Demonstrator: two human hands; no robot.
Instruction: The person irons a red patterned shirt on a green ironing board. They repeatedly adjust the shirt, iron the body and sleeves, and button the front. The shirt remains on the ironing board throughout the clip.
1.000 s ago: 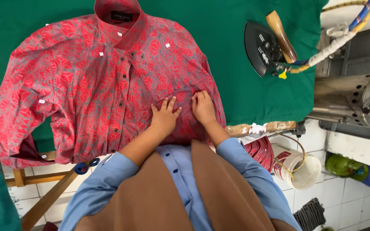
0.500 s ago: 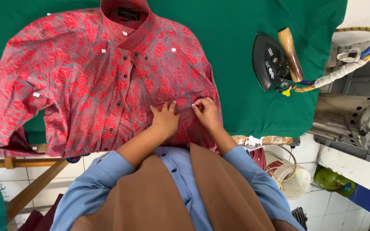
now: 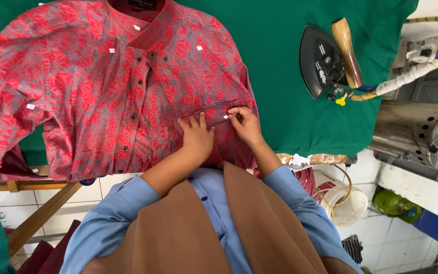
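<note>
A red and grey patterned shirt [image 3: 102, 91] lies buttoned and face up on a green-covered ironing table [image 3: 275, 61]. Small white tags dot the cloth. My left hand [image 3: 197, 137] rests flat on the shirt just below its chest pocket, fingers spread. My right hand [image 3: 244, 123] sits at the pocket's right edge, thumb and fingers pinched on a small white tag [image 3: 226, 117] on the fabric. My blue sleeves and brown vest fill the bottom of the view.
A black steam iron [image 3: 325, 63] with a wooden handle lies on the table's right side, a wrapped hose [image 3: 422, 66] leading off right. A metal machine [image 3: 422, 137] stands at right. A white bucket [image 3: 345, 200] and wooden table legs [image 3: 36, 218] are below.
The view has shifted, so the shirt and iron sit lower and further right. My right hand moved from flat on the cloth to pinching at the pocket edge; my left hand stayed beside it.
</note>
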